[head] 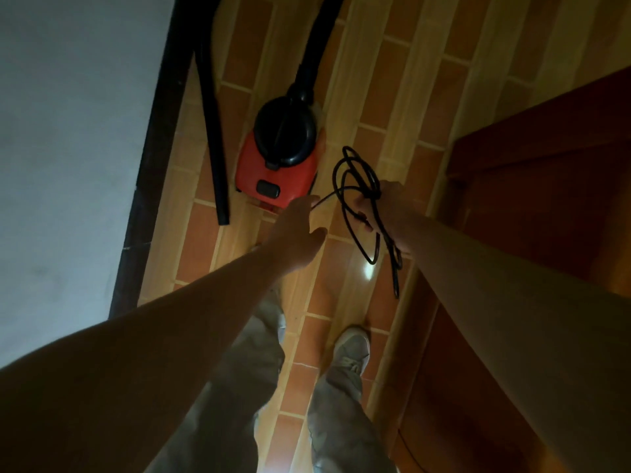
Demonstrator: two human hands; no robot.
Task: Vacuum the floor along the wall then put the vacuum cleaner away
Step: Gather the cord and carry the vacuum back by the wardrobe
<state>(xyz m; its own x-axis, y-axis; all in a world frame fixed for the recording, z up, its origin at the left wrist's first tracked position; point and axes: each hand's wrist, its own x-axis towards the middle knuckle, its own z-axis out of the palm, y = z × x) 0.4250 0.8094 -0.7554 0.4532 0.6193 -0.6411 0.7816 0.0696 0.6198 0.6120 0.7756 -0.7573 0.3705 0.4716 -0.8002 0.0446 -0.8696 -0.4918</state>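
Note:
A red and black vacuum cleaner [281, 155] stands on the tiled floor near the wall. Its black hose [317, 46] runs away from me, and a black rigid tube [213, 138] lies to its left along the skirting. My right hand [379, 206] grips several loops of the black power cord [358, 186], which hang down below the hand. My left hand [298, 230] reaches toward the vacuum's rear and pinches the strand of cord stretched between the two hands.
A pale wall [68, 148] with a dark skirting board [153, 148] runs along the left. A brown wooden door or cabinet [546, 186] stands at the right. My legs and grey shoes [351, 349] are on the narrow strip of floor below.

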